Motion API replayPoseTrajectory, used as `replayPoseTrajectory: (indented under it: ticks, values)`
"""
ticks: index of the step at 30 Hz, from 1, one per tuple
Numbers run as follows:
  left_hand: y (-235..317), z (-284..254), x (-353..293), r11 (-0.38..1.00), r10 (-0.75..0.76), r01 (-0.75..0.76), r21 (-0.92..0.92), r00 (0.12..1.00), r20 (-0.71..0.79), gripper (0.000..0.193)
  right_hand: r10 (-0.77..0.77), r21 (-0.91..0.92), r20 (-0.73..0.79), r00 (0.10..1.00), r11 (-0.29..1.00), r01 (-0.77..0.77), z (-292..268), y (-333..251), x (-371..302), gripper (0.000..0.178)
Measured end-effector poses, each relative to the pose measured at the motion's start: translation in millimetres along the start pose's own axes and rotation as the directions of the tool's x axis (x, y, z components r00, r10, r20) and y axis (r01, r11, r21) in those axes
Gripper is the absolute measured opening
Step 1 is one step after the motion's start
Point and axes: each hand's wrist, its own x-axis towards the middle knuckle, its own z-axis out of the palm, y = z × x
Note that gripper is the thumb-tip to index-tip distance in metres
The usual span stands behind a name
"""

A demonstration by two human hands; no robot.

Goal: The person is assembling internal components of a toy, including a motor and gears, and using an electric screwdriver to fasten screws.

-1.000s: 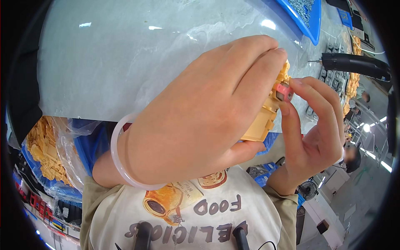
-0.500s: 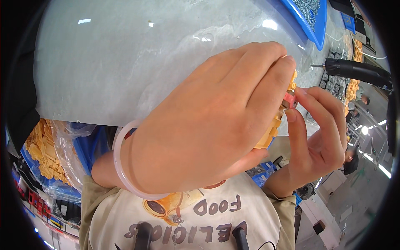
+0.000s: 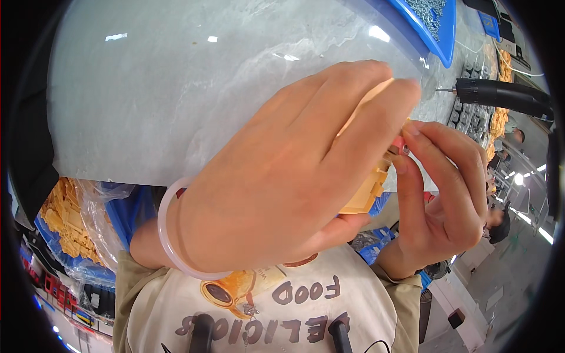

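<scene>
I hold a yellow moulded plastic housing in my left hand, thumb below and fingers over it, so most of it is hidden by that hand. At its right side, between the tips of my right hand, sits a small pinkish-red piece. My right thumb and forefinger make a narrow pinch there; whether they grip the piece or only steady it, I cannot tell. I judge the piece to be placed at the housing but the handling unfinished, since my fingertips are not yet clear; how firmly it sits, and whether any fastener is in, is hidden. Beyond my right fingertips, well apart, a black rod-shaped driver points its metal bit toward my grip, in neither hand. Farther ahead of the grip, small bluish-silver metal screws fill a blue plastic tray.
</scene>
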Motion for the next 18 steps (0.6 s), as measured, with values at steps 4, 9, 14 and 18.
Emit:
replayPoseTrajectory:
  ticks: [4, 9, 14, 18]
  values:
    - [-1, -3, -2, 0.997, 0.08, -0.081, 0.009, 0.994, 0.079, 0.085, 0.001, 0.0, -0.032, 0.999, 1.0, -0.001, 1, -1, -1, 0.028]
    - [4, -9, -3, 0.995, 0.008, -0.019, 0.095, 0.993, 0.12, 0.086, 0.003, -0.001, -0.048, 0.999, 1.0, -0.003, 5, 3, -6, 0.03]
    - [-3, -10, -5, 1.0, 0.001, -0.003, 0.019, 0.992, 0.124, 0.091, 0.052, 0.07, -0.042, 0.998, 0.996, -0.049, 6, 6, -11, 0.033]
    - [-2, -11, -6, 0.999, 0.022, -0.026, 0.04, 0.995, 0.098, 0.092, 0.095, 0.243, -0.005, 0.995, 0.966, -0.091, 5, 12, -15, 0.037]
